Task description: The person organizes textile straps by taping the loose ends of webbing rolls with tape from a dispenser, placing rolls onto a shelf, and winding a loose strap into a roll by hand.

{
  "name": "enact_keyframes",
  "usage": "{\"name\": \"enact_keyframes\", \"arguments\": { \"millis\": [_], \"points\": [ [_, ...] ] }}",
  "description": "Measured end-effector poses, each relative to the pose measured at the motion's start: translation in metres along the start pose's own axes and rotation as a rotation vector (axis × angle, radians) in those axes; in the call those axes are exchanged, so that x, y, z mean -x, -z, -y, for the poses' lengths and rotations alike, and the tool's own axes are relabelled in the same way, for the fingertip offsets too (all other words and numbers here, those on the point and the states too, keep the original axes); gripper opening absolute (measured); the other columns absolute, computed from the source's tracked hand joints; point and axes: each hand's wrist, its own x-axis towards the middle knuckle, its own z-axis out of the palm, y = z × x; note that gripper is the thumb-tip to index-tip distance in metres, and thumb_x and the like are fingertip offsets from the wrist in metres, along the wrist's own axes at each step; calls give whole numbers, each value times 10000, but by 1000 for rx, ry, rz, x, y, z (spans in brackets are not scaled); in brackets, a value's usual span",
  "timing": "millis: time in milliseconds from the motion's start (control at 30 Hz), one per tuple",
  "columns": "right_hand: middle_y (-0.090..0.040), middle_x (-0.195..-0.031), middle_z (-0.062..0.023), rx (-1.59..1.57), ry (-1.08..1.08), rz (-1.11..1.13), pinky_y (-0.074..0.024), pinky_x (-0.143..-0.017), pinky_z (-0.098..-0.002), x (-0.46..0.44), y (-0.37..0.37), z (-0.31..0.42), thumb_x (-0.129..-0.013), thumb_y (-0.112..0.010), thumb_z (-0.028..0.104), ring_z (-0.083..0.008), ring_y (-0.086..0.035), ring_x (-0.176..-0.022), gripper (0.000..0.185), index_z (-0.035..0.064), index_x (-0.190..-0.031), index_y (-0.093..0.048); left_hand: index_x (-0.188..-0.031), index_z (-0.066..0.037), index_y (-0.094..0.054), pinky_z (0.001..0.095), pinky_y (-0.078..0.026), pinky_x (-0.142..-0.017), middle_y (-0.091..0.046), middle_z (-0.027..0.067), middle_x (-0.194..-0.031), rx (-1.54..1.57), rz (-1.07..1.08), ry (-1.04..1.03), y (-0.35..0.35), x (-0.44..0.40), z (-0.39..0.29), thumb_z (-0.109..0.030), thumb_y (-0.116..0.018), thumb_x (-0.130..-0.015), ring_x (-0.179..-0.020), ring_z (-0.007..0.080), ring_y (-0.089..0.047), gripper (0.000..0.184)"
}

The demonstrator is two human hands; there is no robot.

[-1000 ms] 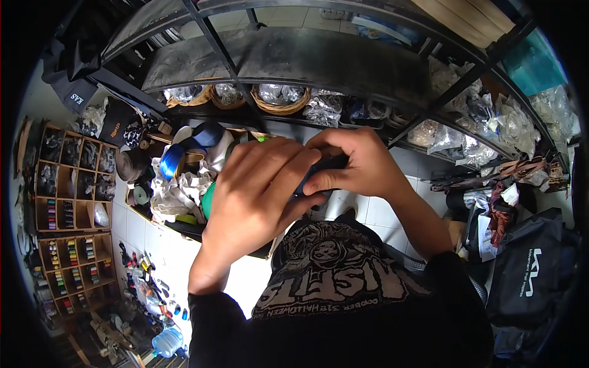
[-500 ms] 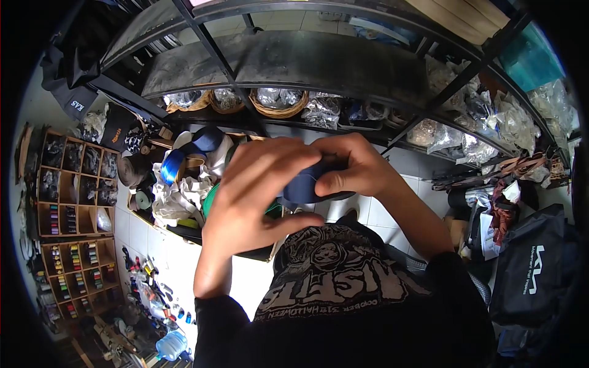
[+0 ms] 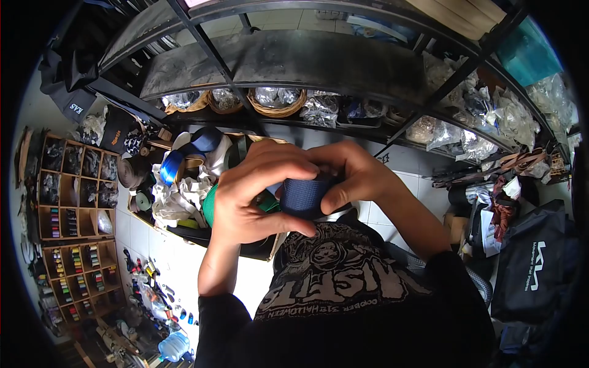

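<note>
The right hand (image 3: 354,176) is gripping a roll of dark blue webbing (image 3: 304,197), its thumb pressing on the near side; the left hand (image 3: 242,199) is curving around the other side, its grip partly open, fingers reaching over the top and thumb extending below; whether that thumb is touching the roll, I cannot tell. The roll is sitting between both hands, in front of the dark printed shirt (image 3: 343,267); beyond the left hand, an open box (image 3: 278,246) is holding green material (image 3: 210,207), a shiny blue ribbon roll (image 3: 170,168) and tangled white straps (image 3: 178,205); wicker baskets (image 3: 277,111) are standing below the black shelf (image 3: 276,61).
</note>
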Motion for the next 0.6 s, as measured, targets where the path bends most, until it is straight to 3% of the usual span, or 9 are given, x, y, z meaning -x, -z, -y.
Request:
{"name": "enact_keyframes", "arguments": {
  "millis": [67,167,367,467,600],
  "points": [
    [-626,-1043,-80,14,-14,-34,-476,-770,-243,0,-3,3,-669,-849,262,-137,-601,-908,743,-31,-1265,-515,-1023,-38,-655,420,-453,-852,-667,86,-982,113,-11,40,1,4,5,-230,-877,-455,-991,317,-612,639],
    [-653,-941,-65,91,22,-133,-485,-711,-238,0,-5,4,-649,-862,267,-108,-611,-840,625,-25,-1132,-592,-1039,-33,-648,427,-437,-873,-655,90,-1029,-204,82,38,10,-4,-13,-237,-867,-456,-1040,316,-593,655],
    [-667,-738,-72,718,79,-341,-509,-627,-270,-2,-13,15,-611,-867,364,-116,-655,-703,525,1,-907,-630,-1047,-49,-626,409,-426,-850,-619,83,-1037,-697,149,-30,-3,-6,-33,-220,-810,-540,-1010,268,-598,566],
    [-676,-781,-103,744,88,-320,-512,-644,-275,-2,-14,17,-609,-858,408,-141,-667,-719,602,-8,-986,-642,-1026,-42,-631,400,-440,-833,-631,81,-1004,-671,115,-75,-3,-2,-24,-226,-814,-531,-975,266,-613,558],
    [-680,-911,-117,462,67,-91,-505,-739,-280,-2,-5,20,-668,-839,331,-149,-655,-841,627,-26,-1130,-610,-991,-31,-642,405,-461,-804,-652,86,-950,-442,55,-104,2,-3,-20,-263,-837,-497,-917,281,-634,579]
  ]
}}
